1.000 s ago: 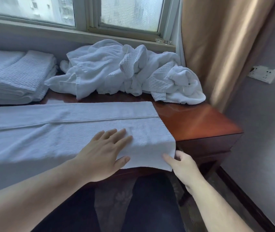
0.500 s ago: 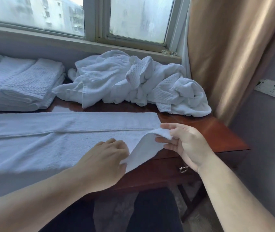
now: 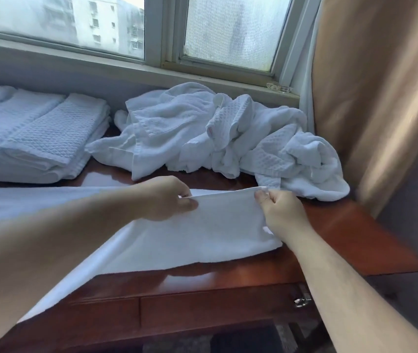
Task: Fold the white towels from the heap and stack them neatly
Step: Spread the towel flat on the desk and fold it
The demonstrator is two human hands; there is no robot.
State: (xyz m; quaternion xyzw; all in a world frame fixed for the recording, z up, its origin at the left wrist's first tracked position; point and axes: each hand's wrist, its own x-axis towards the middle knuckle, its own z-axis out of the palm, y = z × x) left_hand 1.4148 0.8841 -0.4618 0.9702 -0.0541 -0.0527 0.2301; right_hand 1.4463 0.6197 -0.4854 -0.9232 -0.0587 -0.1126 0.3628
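Pinching the white towel's (image 3: 203, 233) near edge, left hand (image 3: 169, 200) and right hand (image 3: 279, 212) carry it toward the heap (image 3: 215, 133), evidently folding lengthwise.

No readable text, label, brand, number or sign shows anywhere.

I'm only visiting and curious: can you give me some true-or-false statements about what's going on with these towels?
1. The left hand and right hand both pinch one edge of the towel. True.
2. The heap lies left of the folded stack. False: it lies to its right.
3. The heap sits on the table below the window. True.
4. The curtain is drawn across the window. False: it hangs at the right, glass uncovered.
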